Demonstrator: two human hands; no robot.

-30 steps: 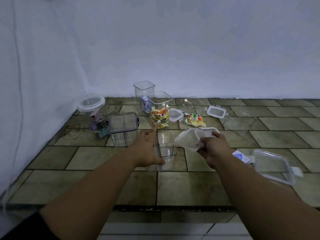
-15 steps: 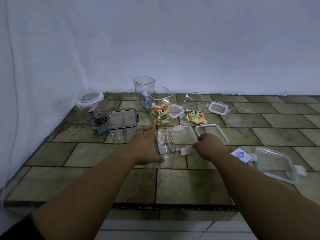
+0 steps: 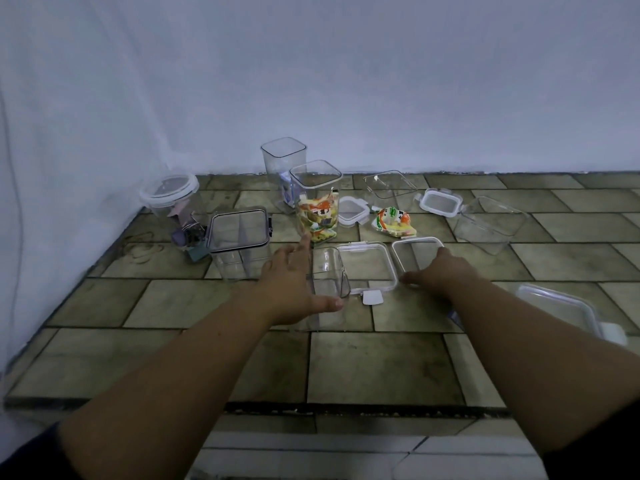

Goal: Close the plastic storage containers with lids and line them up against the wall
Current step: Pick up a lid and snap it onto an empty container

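Note:
My left hand (image 3: pixel 292 284) grips a small clear square container (image 3: pixel 329 273) standing open on the tiled floor, thumb in front and fingers behind it. Just right of it a clear lid with white flaps (image 3: pixel 367 268) lies flat. My right hand (image 3: pixel 441 271) lies over the near edge of a second white-rimmed lid (image 3: pixel 414 251), fingers curled down onto it. A square container with a dark-rimmed lid (image 3: pixel 239 233) stands shut to the left. Near the wall stand a lidded round container (image 3: pixel 169 192) and two tall open ones (image 3: pixel 284 164), (image 3: pixel 317 188), the nearer holding snack packets.
Open clear containers sit at the back (image 3: pixel 389 187) and right (image 3: pixel 488 225). Two small white-rimmed lids (image 3: pixel 351 211), (image 3: pixel 440 202) and a snack packet (image 3: pixel 394 221) lie between them. A large clear lidded box (image 3: pixel 561 308) is by my right forearm. The white wall (image 3: pixel 346 98) runs behind.
My right hand laid down the flapped lid it held beside the small container, then moved right onto the second lid. My left hand stayed on the small container.

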